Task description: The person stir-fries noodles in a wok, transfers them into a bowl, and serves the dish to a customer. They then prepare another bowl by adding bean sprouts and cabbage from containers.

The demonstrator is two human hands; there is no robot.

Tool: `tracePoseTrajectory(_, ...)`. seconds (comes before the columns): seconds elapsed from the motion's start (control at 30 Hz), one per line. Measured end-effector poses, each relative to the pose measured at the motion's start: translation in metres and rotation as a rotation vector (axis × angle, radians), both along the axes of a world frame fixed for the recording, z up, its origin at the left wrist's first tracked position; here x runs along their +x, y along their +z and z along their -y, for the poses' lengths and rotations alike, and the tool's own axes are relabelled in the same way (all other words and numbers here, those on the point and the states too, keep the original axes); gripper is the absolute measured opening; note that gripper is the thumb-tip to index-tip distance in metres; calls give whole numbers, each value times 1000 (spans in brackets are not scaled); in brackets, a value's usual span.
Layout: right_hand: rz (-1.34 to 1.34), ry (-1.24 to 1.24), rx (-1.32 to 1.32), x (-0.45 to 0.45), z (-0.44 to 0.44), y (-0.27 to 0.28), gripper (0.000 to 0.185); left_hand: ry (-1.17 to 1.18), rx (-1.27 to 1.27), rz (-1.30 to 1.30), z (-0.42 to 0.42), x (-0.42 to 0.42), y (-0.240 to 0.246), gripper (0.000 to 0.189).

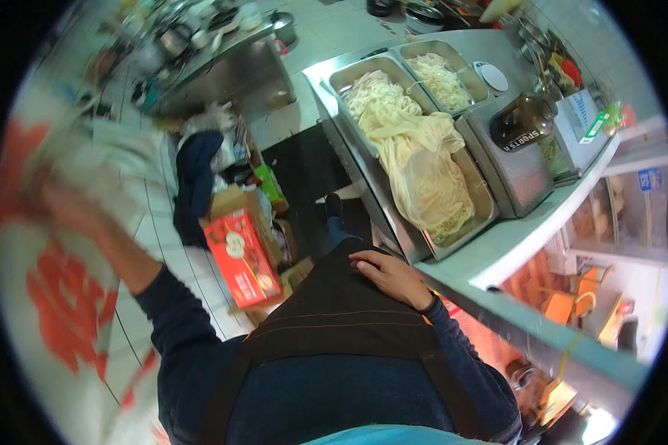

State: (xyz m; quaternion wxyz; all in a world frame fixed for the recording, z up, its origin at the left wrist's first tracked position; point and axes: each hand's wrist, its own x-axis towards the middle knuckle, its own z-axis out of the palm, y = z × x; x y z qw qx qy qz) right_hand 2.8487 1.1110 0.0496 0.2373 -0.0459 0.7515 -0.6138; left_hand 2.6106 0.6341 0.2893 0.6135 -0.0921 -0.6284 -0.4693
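My left hand (64, 203) is stretched out to the far left and badly blurred. It overlaps a white curtain-like cloth with red markings (69, 306); whether the fingers grip it cannot be made out. My right hand (392, 275) hangs before the dark apron (334, 311), fingers loosely bent and apart, with nothing visible in it. Just beyond it, on the counter, stand metal trays of noodles. The nearer long tray (490, 214) has a pale cloth (412, 150) lying across its noodles (378, 92). A second tray (481, 92) holds paler noodles (440, 80).
A grey box (506, 161) and a dark jar (526, 119) stand beside the trays, near a round white lid (491, 77). On the floor at left are a red carton (242, 258) and dark clothing (195, 178). A metal sink unit (234, 72) lies farther off.
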Motion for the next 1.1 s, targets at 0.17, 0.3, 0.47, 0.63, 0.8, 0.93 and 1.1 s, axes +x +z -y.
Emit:
tracePoseTrajectory(0.17,20,-323,-56,-143,24,-31,33,176,-31,-263,-7,-83,-20,41)
tracePoseTrajectory(0.3,-187,-358,136,-258,59,-32,34,-215,25,552,-84,-182,-108,47)
tracePoseTrajectory(0.47,-325,-248,132,-397,98,-61,30,-1209,104,1063,-216,-272,-170,31)
tracePoseTrajectory(0.63,-387,-238,369,-570,157,-124,25,-1789,-935,791,-288,-383,-194,37)
tracePoseTrajectory(0.8,-211,-383,200,-785,157,-137,35,-2258,-1265,350,-324,-479,-219,44)
tracePoseTrajectory(0.93,211,-803,-646,-919,92,-151,30,-2277,-1330,187,-328,-552,-215,29)
tracePoseTrajectory(1.1,111,-1195,-1345,-940,-49,-197,13,-2501,-1028,326,-341,-608,-191,28)
